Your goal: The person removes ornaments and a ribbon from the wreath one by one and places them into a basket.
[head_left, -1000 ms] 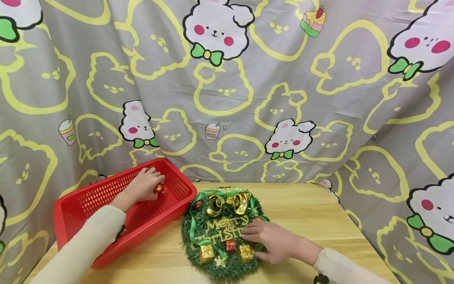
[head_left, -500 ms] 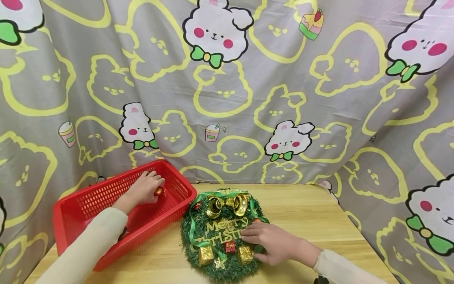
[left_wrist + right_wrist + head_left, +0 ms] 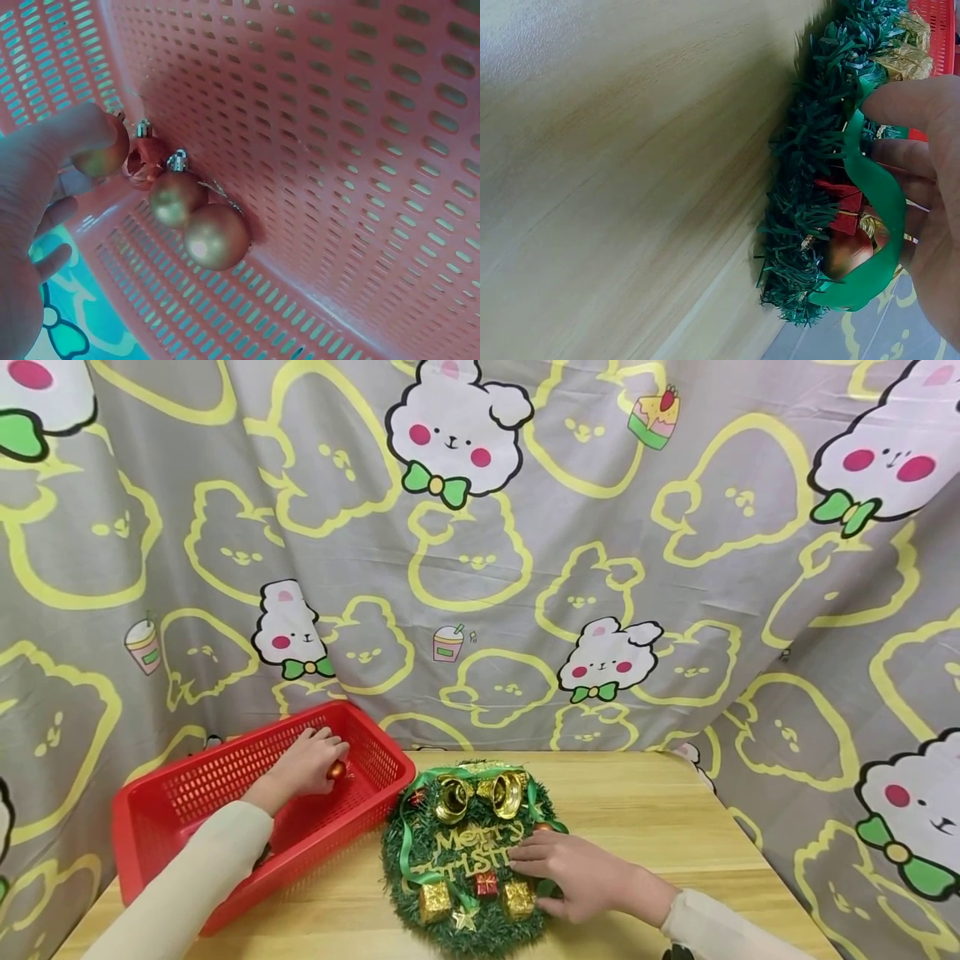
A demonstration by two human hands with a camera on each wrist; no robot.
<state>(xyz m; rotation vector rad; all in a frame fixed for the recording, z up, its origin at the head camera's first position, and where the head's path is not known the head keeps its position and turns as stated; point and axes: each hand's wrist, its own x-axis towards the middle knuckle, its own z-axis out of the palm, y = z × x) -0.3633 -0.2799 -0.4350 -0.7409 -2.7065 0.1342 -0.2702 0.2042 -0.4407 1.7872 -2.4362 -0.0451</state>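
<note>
My left hand (image 3: 311, 762) reaches down into the red plastic basket (image 3: 300, 864). In the left wrist view its thumb and fingers pinch a gold-orange Christmas bauble (image 3: 101, 156) with a metal cap. Close beside it, against the basket wall, lie a shiny red bauble (image 3: 145, 161) and two matte gold baubles (image 3: 216, 237). My right hand (image 3: 573, 872) rests on the right side of a green tinsel wreath (image 3: 480, 935), its fingers extended over the gold lettering (image 3: 465, 857). Under that hand, in the right wrist view, run a green ribbon (image 3: 881, 195) and a copper bauble (image 3: 847, 253).
The wreath lies on a wooden table (image 3: 630, 793), close to the basket's right end. It carries gold bells (image 3: 501, 795), small gold gift boxes (image 3: 433, 902), a red gift box (image 3: 486, 883) and a gold star (image 3: 464, 918). A printed curtain (image 3: 480, 560) hangs behind the table.
The head view has tilted up slightly, so everything sits a little lower. Both hands keep nearly the same places, the left in the basket and the right on the wreath.
</note>
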